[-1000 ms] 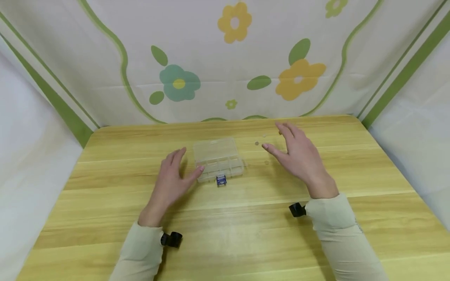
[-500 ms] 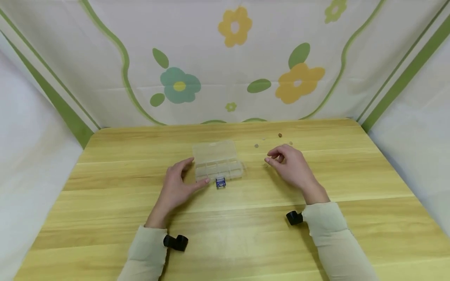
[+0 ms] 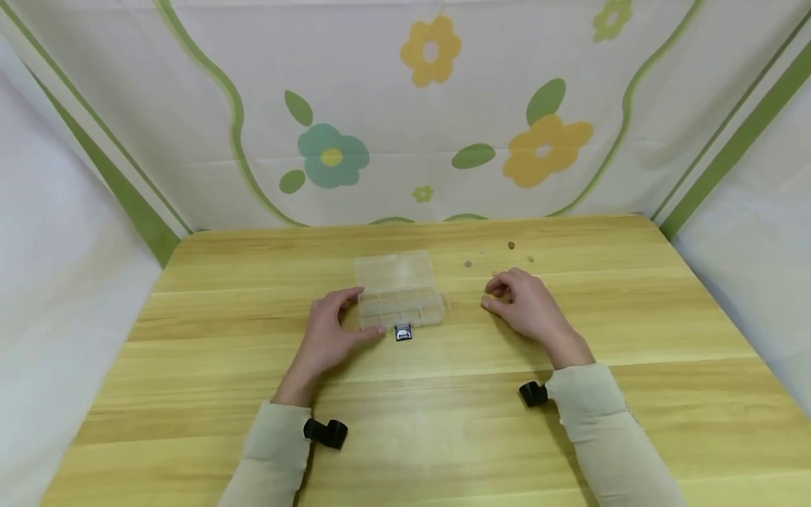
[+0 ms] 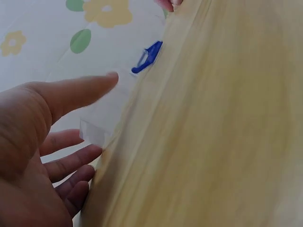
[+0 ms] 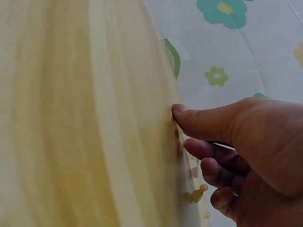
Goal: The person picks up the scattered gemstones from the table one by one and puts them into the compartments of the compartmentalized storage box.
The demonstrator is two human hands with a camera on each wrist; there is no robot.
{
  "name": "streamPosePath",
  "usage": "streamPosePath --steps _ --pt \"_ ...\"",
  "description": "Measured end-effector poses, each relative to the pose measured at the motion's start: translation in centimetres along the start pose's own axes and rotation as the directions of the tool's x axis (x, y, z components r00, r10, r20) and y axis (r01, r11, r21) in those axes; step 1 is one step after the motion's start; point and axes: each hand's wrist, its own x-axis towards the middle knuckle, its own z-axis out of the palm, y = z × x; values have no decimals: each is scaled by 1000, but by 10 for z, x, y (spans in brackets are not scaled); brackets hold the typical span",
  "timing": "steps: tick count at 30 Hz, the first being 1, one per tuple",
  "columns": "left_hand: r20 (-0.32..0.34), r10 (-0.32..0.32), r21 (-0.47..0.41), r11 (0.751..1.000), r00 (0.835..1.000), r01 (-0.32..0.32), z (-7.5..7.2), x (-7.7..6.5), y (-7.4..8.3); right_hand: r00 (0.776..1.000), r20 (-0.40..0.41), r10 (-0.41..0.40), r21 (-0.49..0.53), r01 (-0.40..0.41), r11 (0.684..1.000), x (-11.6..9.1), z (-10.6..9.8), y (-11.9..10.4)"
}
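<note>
A clear box [image 3: 372, 320] lies flat on the wooden desk [image 3: 412, 436], between the left and right edges and closer to the far edge than to the person. Its long axis runs left to right, nearly parallel with the far edge. The see-through lid [image 3: 393, 271] is folded back, pointing toward that far edge, while the tray is divided into small compartments. A blue clasp-like piece [image 3: 403, 332] juts from the near wall, pointing toward the person.

The left hand [image 3: 329, 327] is at the box's left end, thumb and fingers spread wide apart: the thumb reaches along the near wall, short of the blue piece, and the forefinger is by the left wall.

The right hand [image 3: 524, 303] is low over the desk, to the right of the box and apart from it. Its fingers are bent and the thumb and forefinger tips are narrowly apart; whether a small thing is between them I cannot tell. Just beyond it, toward the far right corner, lie small scattered pieces: a greyish one [image 3: 468, 264], a brown one [image 3: 511, 245] and a tan one [image 3: 531, 259]. Behind the desk hangs a flowered cloth [image 3: 393, 120].
</note>
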Motion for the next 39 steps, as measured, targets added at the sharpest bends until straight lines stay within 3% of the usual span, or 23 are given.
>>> streamPosePath --steps 13,29,39 --pt "-2 -25 -61 998 1000 25 5 -3 1 1000 -8 4 -49 -4 999 -3 2 -7" --pt "-5 -97 -128 987 995 95 -9 -2 2 998 -19 55 -99 -57 993 -4 2 -14" --pt "14 -140 -182 973 990 140 -13 1 2 999 -40 23 -105 -27 994 -1 6 -17"
